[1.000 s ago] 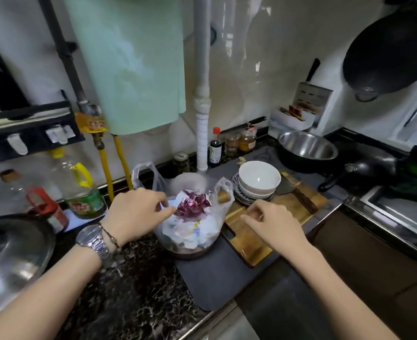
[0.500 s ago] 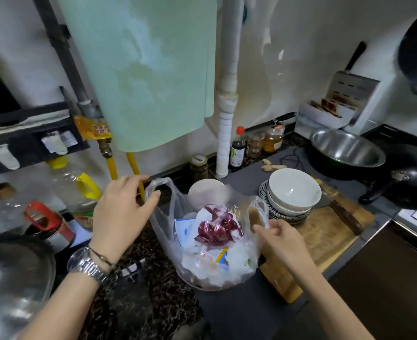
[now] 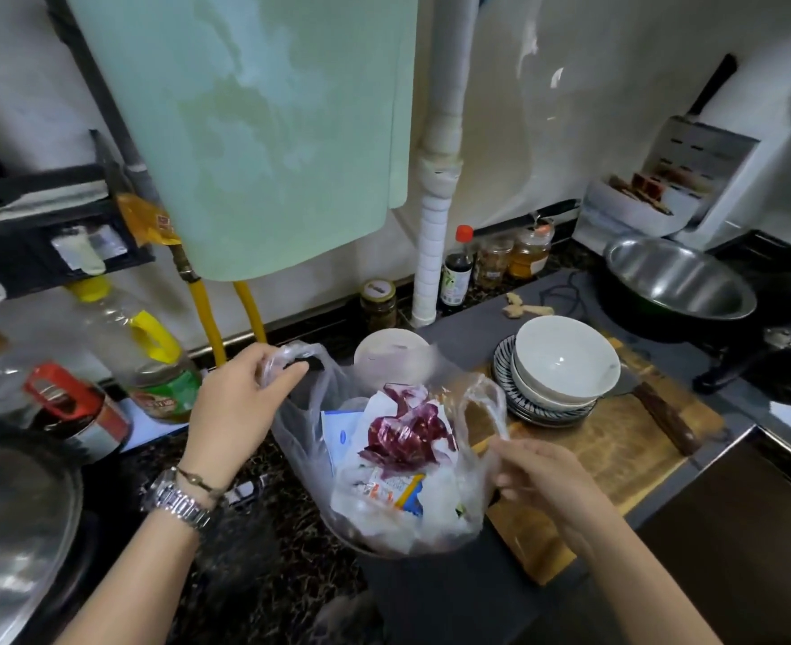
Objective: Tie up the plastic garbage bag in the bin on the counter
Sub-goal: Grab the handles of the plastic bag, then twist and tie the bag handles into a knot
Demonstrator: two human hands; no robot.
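A clear plastic garbage bag (image 3: 307, 439) full of paper, wrappers and a dark red crumpled wrapper sits in a small round bin (image 3: 361, 544) on the counter; only the bin's lower rim shows under the bag. My left hand (image 3: 237, 402) pinches the bag's left handle loop and holds it up at the back left. My right hand (image 3: 542, 477) grips the right handle loop at the bag's front right. The two loops are held apart, and the bag's mouth gapes wide.
Stacked white bowls on a striped plate (image 3: 561, 365) and a cleaver sit on a wooden cutting board (image 3: 617, 453) just right of the bag. Oil bottles (image 3: 151, 360) stand left, a steel pot lid (image 3: 12, 542) far left, jars and a white pipe (image 3: 431, 253) behind, a steel basin (image 3: 677, 281) right.
Both hands went from the bag's rim to its handle loops and lifted them. The left loop has risen higher; the right hand has closed on the right loop. The view shifted closer.
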